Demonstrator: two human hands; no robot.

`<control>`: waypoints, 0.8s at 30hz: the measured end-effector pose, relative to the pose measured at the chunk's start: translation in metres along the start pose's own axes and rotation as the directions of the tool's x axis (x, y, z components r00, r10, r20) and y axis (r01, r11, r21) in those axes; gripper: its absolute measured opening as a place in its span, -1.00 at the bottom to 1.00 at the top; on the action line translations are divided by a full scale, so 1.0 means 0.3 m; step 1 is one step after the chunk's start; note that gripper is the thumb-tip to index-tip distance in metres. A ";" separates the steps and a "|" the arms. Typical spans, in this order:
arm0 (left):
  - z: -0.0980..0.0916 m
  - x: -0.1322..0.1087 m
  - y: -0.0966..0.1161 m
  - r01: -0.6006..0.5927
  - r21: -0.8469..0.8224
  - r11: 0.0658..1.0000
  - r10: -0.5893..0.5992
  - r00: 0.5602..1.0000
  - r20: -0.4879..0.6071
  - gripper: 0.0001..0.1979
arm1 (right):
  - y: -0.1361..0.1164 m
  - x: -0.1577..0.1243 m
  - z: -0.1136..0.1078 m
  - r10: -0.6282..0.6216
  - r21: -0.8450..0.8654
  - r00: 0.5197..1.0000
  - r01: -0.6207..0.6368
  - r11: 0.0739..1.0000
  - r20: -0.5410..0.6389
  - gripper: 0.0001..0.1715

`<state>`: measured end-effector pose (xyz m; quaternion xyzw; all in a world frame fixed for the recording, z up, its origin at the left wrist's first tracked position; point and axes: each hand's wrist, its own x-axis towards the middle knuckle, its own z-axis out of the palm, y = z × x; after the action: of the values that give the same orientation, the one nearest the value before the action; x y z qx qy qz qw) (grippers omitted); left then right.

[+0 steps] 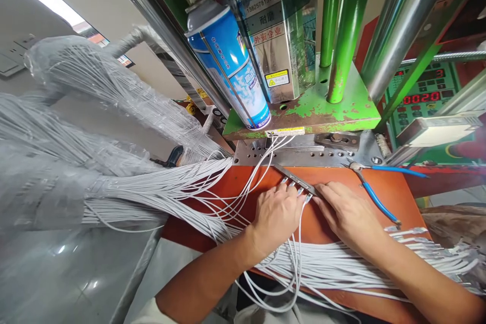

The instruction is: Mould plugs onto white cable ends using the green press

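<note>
A narrow metal bar [285, 173] lies at a slant between my hands on the orange work surface, with several cable connectors [300, 191] set along its near edge. My left hand [279, 210] is closed, its fingertips pressed on the connectors, and white cables loop down below it. My right hand [347, 212] is closed at the bar's right end, with thumb and fingers against it; the fingertips are partly hidden. A large bundle of white cables [326, 263] runs beneath both wrists. Other cables [271, 149] lead up to the machine's metal bed.
A green press plate [322, 111] overhangs the metal bed [254, 152]. A blue spray can [231, 66] stands in front of the press column. Blue-handled cutters [374, 187] lie at right. Plastic-wrapped cable bundles [114, 86] hang at left; a control panel [421, 96] glows at right.
</note>
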<state>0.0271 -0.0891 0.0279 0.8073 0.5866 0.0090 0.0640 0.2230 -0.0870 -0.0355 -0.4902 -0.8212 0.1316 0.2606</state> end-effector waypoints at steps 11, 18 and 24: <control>-0.040 -0.001 -0.041 -0.051 -0.218 0.975 0.033 0.996 -0.084 -0.68 | 0.004 0.020 -0.017 0.007 0.061 0.999 -0.009 0.998 0.036 -0.68; -0.096 0.177 -0.285 -0.011 -0.515 0.857 -0.186 0.926 -0.329 -0.76 | 0.012 0.008 -0.050 0.120 0.210 0.992 -0.126 0.970 0.042 -0.64; -0.020 0.320 -0.273 0.010 -0.846 0.533 -0.191 0.976 -0.108 -0.62 | 0.100 0.275 -0.154 0.055 0.008 0.980 -0.054 0.998 -0.189 -0.52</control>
<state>-0.0211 0.0274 0.0188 0.6372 0.5589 0.3616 0.3885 0.2394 -0.0023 0.0134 -0.5224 -0.7788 0.0927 0.3345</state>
